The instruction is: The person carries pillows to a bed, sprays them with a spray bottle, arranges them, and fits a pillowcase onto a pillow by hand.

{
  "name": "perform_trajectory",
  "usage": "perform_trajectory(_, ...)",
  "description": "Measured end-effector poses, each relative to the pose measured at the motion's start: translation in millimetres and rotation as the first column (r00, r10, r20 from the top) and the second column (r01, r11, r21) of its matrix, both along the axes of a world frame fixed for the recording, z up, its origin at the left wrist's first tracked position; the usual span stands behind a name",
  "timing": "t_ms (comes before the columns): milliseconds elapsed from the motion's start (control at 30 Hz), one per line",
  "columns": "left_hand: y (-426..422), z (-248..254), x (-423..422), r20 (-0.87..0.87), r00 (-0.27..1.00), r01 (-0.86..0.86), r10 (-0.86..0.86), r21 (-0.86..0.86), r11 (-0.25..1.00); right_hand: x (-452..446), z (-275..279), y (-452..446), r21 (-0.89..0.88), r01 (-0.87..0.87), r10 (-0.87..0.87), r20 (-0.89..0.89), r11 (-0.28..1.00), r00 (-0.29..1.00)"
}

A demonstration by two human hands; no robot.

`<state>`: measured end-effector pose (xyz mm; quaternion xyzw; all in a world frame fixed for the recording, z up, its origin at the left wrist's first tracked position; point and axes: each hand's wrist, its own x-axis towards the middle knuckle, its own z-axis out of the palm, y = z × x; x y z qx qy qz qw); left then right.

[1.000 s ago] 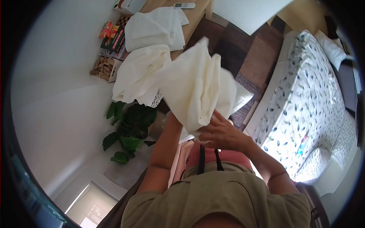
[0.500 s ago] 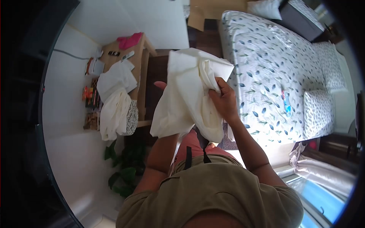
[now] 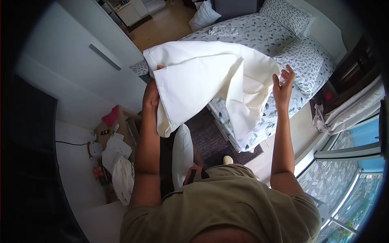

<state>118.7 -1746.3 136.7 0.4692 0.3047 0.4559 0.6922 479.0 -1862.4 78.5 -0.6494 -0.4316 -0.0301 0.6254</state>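
Observation:
A wide white cloth (image 3: 198, 77) with a stitched hem along its left edge is spread in the air in front of me, partly over the bed. My left hand (image 3: 152, 94) is closed on the hemmed edge, with most of its fingers hidden behind the fabric. At the other side, my right hand (image 3: 283, 85) has its fingers apart, close beside the cloth's right edge; whether it touches the fabric I cannot tell. Below, a white pillow (image 3: 183, 152) stands upright by my legs.
The bed (image 3: 247, 143) has a leaf-patterned sheet and patterned pillows (image 3: 300, 60). A low wooden table (image 3: 129, 129) at left bears white cloths (image 3: 117, 154) and a pink cloth (image 3: 110, 116). A white cabinet (image 3: 81, 52) stands at left, windows (image 3: 352, 194) at right.
The bunched cloth has been opened out and raised toward the bed. My right hand has let go of its fold and moved right; my left hand has come into view. The view has turned.

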Motion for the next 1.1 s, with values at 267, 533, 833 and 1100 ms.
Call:
perform_trajectory(267,10.2,54.2,132.8,0.137,0.904,0.414,-0.405,-0.044,0.909,-67.7,85.4,-31.3,-0.366,-0.588,0.688,0.278,0.721,0.67)
perform_trajectory(533,-14.7,79.7,145.4,0.113,0.905,0.401,-0.41,0.09,0.912,-49.7,65.7,-16.4,-0.067,-0.617,0.605,-0.139,0.784,0.784)
perform_trajectory(833,-20.6,66.5,136.3,-0.1,0.859,0.512,-0.502,0.172,0.842,-62.7,74.3,18.5,0.037,-0.825,0.774,-0.371,0.564,0.513)
perform_trajectory(1100,-0.9,53.9,127.9,-0.736,0.67,0.542,0.1,0.577,0.611,-22.9,105.3,33.6,0.002,-0.771,0.699,-0.422,0.637,0.577)
